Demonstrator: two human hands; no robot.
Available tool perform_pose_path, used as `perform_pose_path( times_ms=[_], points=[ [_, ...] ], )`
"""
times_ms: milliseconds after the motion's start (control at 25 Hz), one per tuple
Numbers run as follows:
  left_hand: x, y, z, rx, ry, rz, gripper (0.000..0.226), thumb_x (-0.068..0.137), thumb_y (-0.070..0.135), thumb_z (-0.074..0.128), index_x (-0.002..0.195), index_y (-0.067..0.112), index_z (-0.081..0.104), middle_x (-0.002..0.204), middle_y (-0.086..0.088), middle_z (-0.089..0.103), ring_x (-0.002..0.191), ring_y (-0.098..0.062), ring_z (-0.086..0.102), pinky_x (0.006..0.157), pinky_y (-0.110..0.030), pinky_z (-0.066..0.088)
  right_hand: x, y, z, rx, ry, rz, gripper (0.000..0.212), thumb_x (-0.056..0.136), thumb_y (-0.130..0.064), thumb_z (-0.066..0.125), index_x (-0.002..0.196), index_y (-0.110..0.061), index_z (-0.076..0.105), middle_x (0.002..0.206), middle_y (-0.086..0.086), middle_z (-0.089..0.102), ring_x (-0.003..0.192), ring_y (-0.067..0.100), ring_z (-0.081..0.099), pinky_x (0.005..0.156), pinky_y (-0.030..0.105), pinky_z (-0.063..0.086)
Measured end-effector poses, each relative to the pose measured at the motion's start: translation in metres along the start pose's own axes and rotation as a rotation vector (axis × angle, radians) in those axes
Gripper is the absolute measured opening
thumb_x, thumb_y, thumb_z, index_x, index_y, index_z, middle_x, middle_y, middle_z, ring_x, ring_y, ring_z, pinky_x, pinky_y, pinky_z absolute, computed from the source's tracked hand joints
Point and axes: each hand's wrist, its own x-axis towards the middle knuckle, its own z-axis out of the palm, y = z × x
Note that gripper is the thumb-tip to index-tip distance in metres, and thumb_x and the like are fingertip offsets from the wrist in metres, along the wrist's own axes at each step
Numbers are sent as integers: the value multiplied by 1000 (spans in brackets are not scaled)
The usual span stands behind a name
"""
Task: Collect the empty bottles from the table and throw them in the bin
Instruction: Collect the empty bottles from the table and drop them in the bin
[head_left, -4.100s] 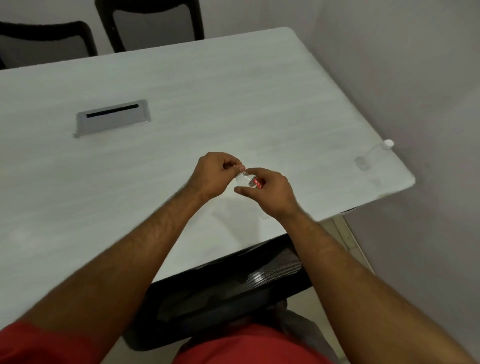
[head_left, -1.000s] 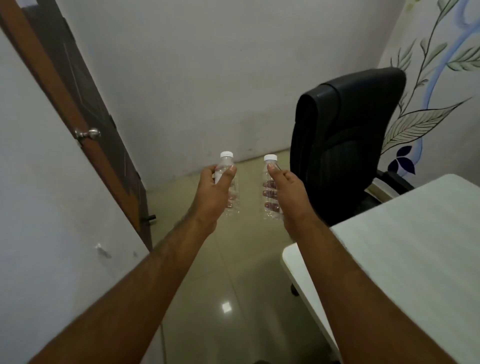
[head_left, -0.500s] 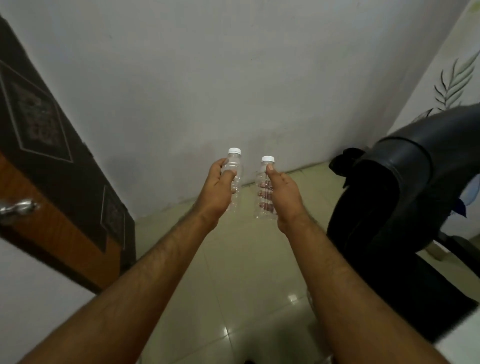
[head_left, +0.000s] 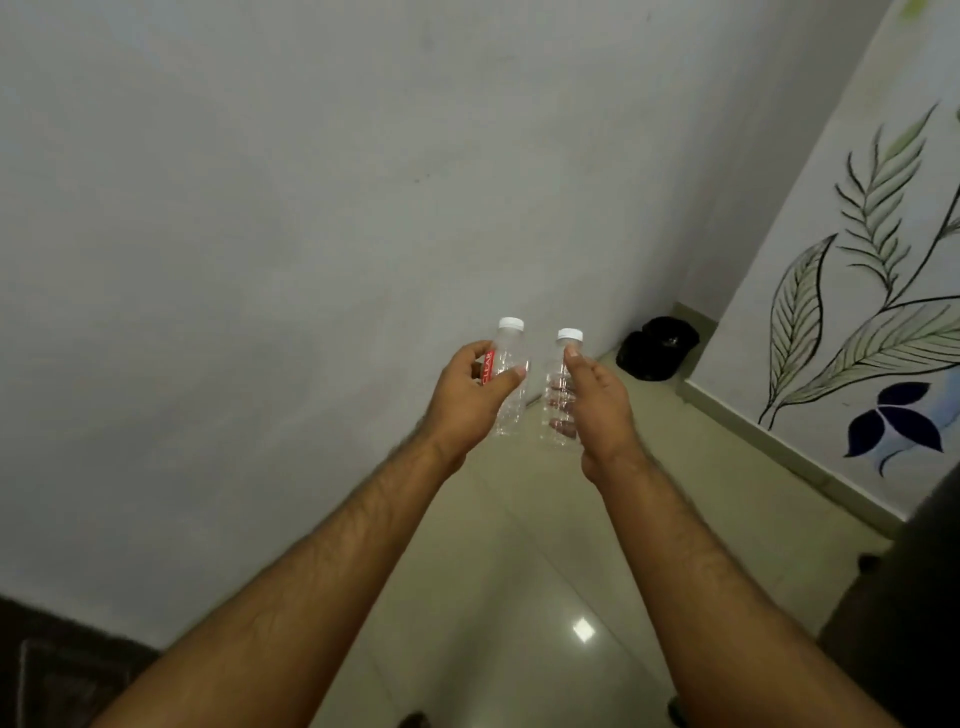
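Note:
I hold two small clear plastic bottles with white caps, upright and side by side, out in front of me above the floor. My left hand (head_left: 470, 397) grips the left bottle (head_left: 510, 384), which has a red label. My right hand (head_left: 597, 402) grips the right bottle (head_left: 560, 389); my fingers show through its clear wall. A black bin lined with a dark bag (head_left: 655, 349) stands on the floor in the far corner, beyond and to the right of both bottles.
A plain grey wall (head_left: 363, 182) fills the left and centre. The right wall carries a painted leaf mural (head_left: 872, 322). Glossy cream floor tiles (head_left: 519, 597) run toward the corner. A dark chair edge (head_left: 914, 597) sits at lower right, a dark door corner (head_left: 57, 670) at lower left.
My view has swung right: the door and black chair slid out of the middle, and the black bin in the corner came into sight. Both hands keep the bottles in the same grip.

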Motion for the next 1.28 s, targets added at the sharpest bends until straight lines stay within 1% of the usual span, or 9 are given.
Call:
perform_pose_path(
  times_ms=[120,280,360,480,720,920,1040,1160,1280],
  points=[
    [103,13,17,32,-106,-17,46,88,29,70,130,24,51,104,7,60,87,-8,61,64,-21,48,90,-15,4,-11,140,-30,31,92,-48,63,95,-17,61,79,2,58,60,12,52,46,21,42],
    [227,11,72,50,-195,-30,49,86,25,71,131,23,50,111,-2,61,90,-12,63,64,-25,53,214,-24,-25,-32,266,-15,41,94,-46,60,110,-8,63,85,5,62,66,14,57,47,21,45],
    [295,1,114,35,-233,-60,49,86,21,71,130,20,51,107,-4,62,87,-12,64,61,-25,56,288,-26,-50,-13,271,-16,37,96,-43,59,109,-9,63,82,4,61,65,15,56,47,22,45],
    [388,-7,188,63,-267,-123,45,87,17,71,128,18,52,95,3,63,81,-6,63,56,-16,50,396,-32,-98,-42,295,31,38,93,-43,60,110,-9,63,83,2,59,66,14,53,51,24,43],
    [537,-2,316,172,-331,-172,45,83,13,71,124,17,54,99,-5,60,83,-16,61,74,-32,55,552,-73,-178,-77,396,129,42,90,-41,60,118,-10,65,91,4,62,71,15,55,59,28,43],
    [641,-14,395,288,-354,-121,54,83,21,75,131,17,50,101,1,58,80,-5,56,74,-27,53,655,-81,-214,-38,472,188,43,90,-45,66,117,-12,58,98,7,66,78,18,59,61,30,48],
    [723,-34,447,328,-397,-111,55,85,23,74,133,15,49,106,1,56,78,0,54,62,-16,46,736,-78,-237,-35,536,199,42,89,-43,69,117,-12,58,103,7,65,85,19,60,66,31,47],
    [814,-66,508,344,-472,-124,54,86,20,73,134,14,49,115,-3,61,88,-11,59,65,-14,46,835,-72,-267,-54,609,181,40,90,-39,69,117,-11,59,108,5,63,94,18,59,67,25,44],
    [903,-94,570,397,-536,-184,51,83,14,75,130,13,53,113,-2,62,99,-18,61,77,-23,49,930,-72,-298,-90,697,244,35,91,-33,70,115,-11,57,99,1,60,84,12,57,61,20,41]
  ],
)
